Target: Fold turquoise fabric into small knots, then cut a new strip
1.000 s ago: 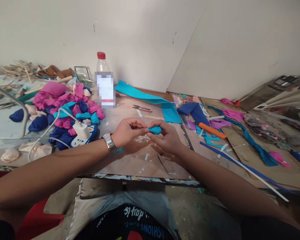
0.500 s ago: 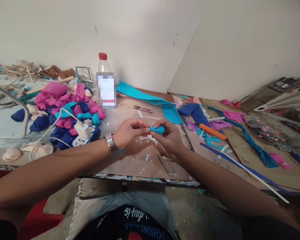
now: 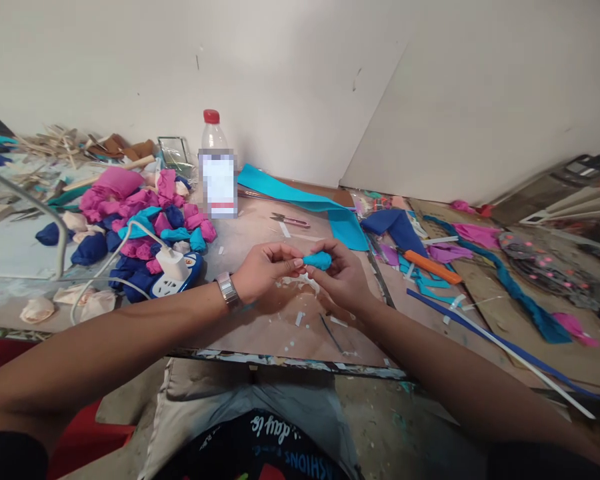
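Note:
A small bunched piece of turquoise fabric is held between my two hands above the table. My left hand pinches its left end between thumb and fingers. Around its right side, the thumb and fingers of my right hand are closed. Beyond my hands lies a pair of pink-handled thread snips. A long turquoise fabric strip stretches along the back of the table. The inner fingers of my right hand are partly hidden.
Left of my hands is a heap of pink, blue and turquoise fabric puffs, beside a power strip with a white plug and cable. A red-capped bottle stands behind. An orange-handled cutter and fabric strips lie at right.
The whole view has shifted slightly, so things appear a little further right and lower. Both hands keep their grip on the turquoise fabric, with barely any change in the fingers.

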Demonstrator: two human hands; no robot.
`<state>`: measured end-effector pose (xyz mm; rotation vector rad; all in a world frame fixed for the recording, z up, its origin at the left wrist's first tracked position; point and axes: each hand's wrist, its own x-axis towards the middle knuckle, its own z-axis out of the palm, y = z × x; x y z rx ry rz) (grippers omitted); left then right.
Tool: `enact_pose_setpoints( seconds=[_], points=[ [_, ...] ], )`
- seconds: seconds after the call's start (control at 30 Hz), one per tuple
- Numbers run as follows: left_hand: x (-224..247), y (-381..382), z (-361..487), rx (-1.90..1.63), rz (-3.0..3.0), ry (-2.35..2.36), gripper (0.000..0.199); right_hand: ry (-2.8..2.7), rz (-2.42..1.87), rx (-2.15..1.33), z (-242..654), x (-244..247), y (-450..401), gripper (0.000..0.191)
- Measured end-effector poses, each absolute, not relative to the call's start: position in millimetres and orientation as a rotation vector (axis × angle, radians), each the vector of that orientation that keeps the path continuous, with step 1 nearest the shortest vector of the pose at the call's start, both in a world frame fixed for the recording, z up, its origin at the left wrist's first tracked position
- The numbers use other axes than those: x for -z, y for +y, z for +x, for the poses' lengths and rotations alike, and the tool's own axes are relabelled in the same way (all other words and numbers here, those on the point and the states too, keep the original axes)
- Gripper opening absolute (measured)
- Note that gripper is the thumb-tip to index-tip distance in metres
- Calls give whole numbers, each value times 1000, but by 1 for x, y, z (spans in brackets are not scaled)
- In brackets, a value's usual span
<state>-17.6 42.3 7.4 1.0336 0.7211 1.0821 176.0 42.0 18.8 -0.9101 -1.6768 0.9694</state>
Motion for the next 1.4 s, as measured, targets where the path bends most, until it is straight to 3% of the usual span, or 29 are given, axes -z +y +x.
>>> enact_pose_setpoints(
  seconds=[0.13, 0.27, 0.73, 0.87, 1.17, 1.4],
  points=[
    [-4, 44, -18, -1068, 909, 695, 48, -1582, -918, -1117, 174, -15, 43, 49],
    [-1, 45, -16, -1054, 784, 674, 52, -1462, -957, -1230, 172, -13, 45, 50],
    [1, 40, -13, -1012, 716, 647, 53, -1507, -962, -1269, 174, -9, 44, 23],
    [3, 41, -12, -1025, 694, 673, 53, -1457, -1004, -1307, 176, -2, 46, 27],
    [14, 38, -10, -830, 1324, 648, 13, -1536, -1128, -1199, 186, -23, 63, 35],
    [12, 36, -14, -725, 1692, 614, 7, -1914, -1148, -1322, 134, -44, 99, 41]
  ],
)
